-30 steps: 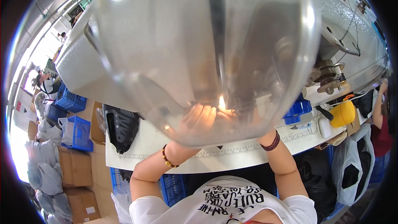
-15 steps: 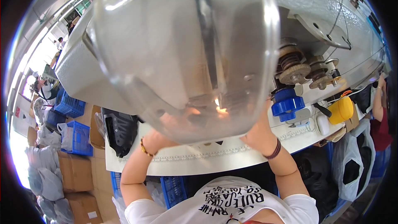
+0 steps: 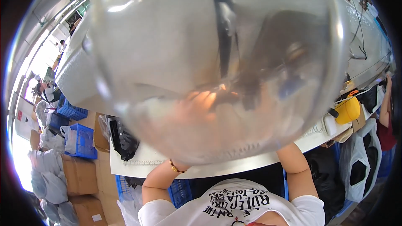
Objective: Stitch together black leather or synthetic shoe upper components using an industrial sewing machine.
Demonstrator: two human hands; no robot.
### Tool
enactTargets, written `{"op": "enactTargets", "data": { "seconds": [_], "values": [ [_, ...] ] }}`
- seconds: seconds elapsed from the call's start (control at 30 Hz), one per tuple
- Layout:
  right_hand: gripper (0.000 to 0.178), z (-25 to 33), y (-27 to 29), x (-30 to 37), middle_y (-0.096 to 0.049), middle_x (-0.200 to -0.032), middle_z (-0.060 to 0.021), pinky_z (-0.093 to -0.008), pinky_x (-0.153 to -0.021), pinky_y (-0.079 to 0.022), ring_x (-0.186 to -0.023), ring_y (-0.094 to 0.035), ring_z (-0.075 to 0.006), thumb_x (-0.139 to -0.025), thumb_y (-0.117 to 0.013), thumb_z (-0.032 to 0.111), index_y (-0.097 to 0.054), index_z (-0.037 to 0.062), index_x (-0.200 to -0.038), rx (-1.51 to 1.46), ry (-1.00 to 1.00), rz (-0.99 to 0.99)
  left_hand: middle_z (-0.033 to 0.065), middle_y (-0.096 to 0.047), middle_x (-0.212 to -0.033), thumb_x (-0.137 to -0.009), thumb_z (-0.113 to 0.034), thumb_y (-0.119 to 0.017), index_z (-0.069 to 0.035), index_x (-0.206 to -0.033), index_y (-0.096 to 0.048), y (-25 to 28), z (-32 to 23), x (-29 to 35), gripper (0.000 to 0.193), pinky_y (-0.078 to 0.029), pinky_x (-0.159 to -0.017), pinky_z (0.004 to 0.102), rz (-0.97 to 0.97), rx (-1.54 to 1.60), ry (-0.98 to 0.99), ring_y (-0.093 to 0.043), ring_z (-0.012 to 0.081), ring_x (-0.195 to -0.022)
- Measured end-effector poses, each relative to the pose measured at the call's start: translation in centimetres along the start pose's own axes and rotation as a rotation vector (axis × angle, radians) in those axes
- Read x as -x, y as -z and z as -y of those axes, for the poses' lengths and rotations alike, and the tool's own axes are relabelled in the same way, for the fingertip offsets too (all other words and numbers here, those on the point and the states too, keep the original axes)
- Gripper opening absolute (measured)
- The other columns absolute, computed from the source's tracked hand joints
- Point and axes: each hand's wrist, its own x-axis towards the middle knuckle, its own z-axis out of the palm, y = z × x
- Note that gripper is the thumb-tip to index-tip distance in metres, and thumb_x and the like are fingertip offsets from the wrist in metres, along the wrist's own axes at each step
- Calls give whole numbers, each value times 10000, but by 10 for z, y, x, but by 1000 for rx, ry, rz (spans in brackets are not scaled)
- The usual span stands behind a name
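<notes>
Sewing machine [image 3: 74, 73], pale grey, set over a white table [image 3: 142, 168]. Clear plastic shield [image 3: 217, 54] in front of the sewing machine, blurring most of the near side. Left hand [image 3: 200, 102] behind that shield, by the small bright glow [image 3: 222, 87] under the sewing machine, with a beaded bracelet [image 3: 175, 167] at the wrist. Right hand [image 3: 267, 98] fainter, to the right of the same glow. Cannot tell whether either is grasping or has let go of anything. Black moulded shell [image 3: 122, 139] on the table, near the sewing machine's left end. Yellow plastic container [image 3: 348, 110] to the sewing machine's right. Blue crate [image 3: 87, 143] and cardboard boxes [image 3: 79, 176] well left of the sewing machine; co-worker in a red top [image 3: 385, 134] beyond the right.
</notes>
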Motion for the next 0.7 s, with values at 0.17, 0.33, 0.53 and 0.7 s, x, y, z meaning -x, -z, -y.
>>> {"op": "enactTargets", "data": {
  "seconds": [0.17,0.33,0.53,0.7],
  "values": [
    [237,-7,6,-11,-634,-948,-96,-394,-773,-469,-855,-592,-295,-704,-666,99,-634,77,-937,-18,43,-29,138,-568,-986,-474,-150,-782,25,-832,-599,-2,-26,-9,439,-467,-753,381,-87,-16,58,-571,320,-935],
    [249,-9,8,-16,-626,-962,-105,-391,-810,-454,-900,-580,-284,-713,-685,116,-619,41,-941,-440,-148,46,132,-573,-941,-461,-148,-786,-1,-721,-556,0,-31,-11,377,-470,-717,365,-91,-90,43,-570,306,-916],
    [343,-8,16,-15,-594,-1043,-114,-381,-869,-441,-961,-569,-270,-724,-693,136,-590,37,-1036,-549,-253,57,117,-575,-894,-480,-151,-770,-17,-692,-557,-5,-37,-10,329,-434,-687,367,-125,-116,74,-563,299,-918],
    [377,-19,16,-9,-582,-1082,-115,-386,-921,-421,-1017,-556,-274,-747,-682,158,-577,42,-1090,-469,-234,135,104,-560,-827,-536,-118,-728,-16,-716,-579,-2,-40,-16,255,-400,-689,391,-157,-150,41,-543,295,-857]
  ]
}}
